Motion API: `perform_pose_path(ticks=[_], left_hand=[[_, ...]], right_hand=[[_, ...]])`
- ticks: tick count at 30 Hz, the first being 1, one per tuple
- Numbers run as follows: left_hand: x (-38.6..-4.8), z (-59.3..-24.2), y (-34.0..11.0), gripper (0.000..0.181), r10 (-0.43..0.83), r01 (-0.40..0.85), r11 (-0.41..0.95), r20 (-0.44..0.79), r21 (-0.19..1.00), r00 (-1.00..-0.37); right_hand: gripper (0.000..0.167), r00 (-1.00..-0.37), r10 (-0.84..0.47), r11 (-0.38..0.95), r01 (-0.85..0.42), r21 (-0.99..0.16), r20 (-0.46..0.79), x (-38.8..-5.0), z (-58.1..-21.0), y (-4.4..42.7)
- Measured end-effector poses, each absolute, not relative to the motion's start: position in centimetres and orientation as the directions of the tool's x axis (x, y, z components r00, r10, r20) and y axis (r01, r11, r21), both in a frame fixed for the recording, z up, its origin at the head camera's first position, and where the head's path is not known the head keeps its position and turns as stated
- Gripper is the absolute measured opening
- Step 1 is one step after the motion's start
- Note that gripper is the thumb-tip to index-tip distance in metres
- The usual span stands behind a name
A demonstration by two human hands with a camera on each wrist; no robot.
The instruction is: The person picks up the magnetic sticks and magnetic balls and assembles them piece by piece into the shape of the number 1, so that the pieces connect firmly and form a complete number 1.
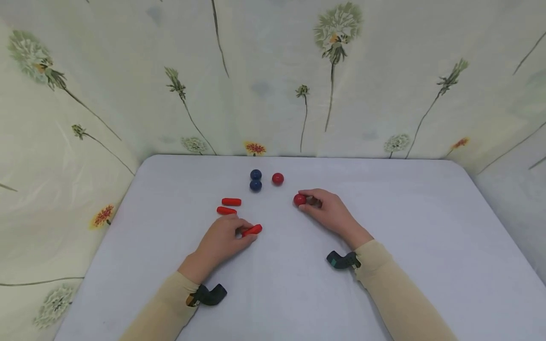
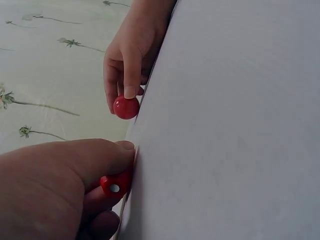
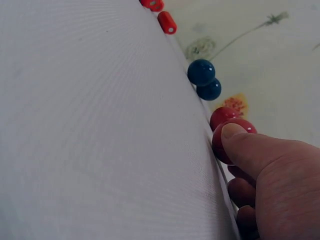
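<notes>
Between thumb and fingers my left hand (image 1: 223,239) pinches a short red rod (image 1: 252,230). A pale round spot marks the rod's end (image 2: 114,188) in the left wrist view. Two more red rods (image 1: 231,201) lie just beyond that hand. To the right, my right hand (image 1: 330,210) pinches a glossy red ball (image 1: 300,199) with its thumb and fingertips. Another red ball (image 1: 277,178) rests farther back on the table. Left of it sit two dark blue balls (image 1: 255,185), one behind the other.
A white cloth covers the table (image 1: 426,213), whose far edge meets a curtain (image 1: 264,85) printed with dandelions. Each sleeve carries a dark curved wrist device, one on the left (image 1: 211,294) and one on the right (image 1: 340,259).
</notes>
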State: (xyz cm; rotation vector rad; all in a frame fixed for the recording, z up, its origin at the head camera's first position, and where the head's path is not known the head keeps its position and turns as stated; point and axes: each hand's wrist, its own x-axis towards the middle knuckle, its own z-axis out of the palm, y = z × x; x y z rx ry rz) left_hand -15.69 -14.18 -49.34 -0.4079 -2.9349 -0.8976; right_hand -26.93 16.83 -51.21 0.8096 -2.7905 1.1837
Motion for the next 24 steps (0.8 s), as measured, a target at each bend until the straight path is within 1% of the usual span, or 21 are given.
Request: perform_pose_path(ticks=[7, 15, 20, 24], left_hand=[[-17.2, -49.4, -11.8, 0.028, 0.272, 0.274, 0.813, 0.081, 0.514, -0.959], [-19.0, -49.0, -9.8, 0.027, 0.263, 0.246, 0.81, 0.046, 0.532, -0.964], [-19.6, -49.0, -9.2, 0.026, 0.245, 0.232, 0.793, 0.053, 0.563, -0.968], [-20.1, -49.6, -8.8, 0.026, 0.245, 0.247, 0.784, 0.082, 0.57, -0.966]], right_hand=[[0.043, -0.871, -0.45, 0.591, -0.455, -0.666, 0.196, -27.0, -51.2, 17.0], [0.046, -0.869, -0.457, 0.586, -0.454, -0.671, 0.19, -26.9, -51.3, 16.8], [0.046, -0.867, -0.461, 0.587, -0.458, -0.668, 0.189, -26.8, -51.1, 16.8], [0.046, -0.866, -0.461, 0.593, -0.462, -0.66, 0.191, -26.8, -51.1, 16.9]])
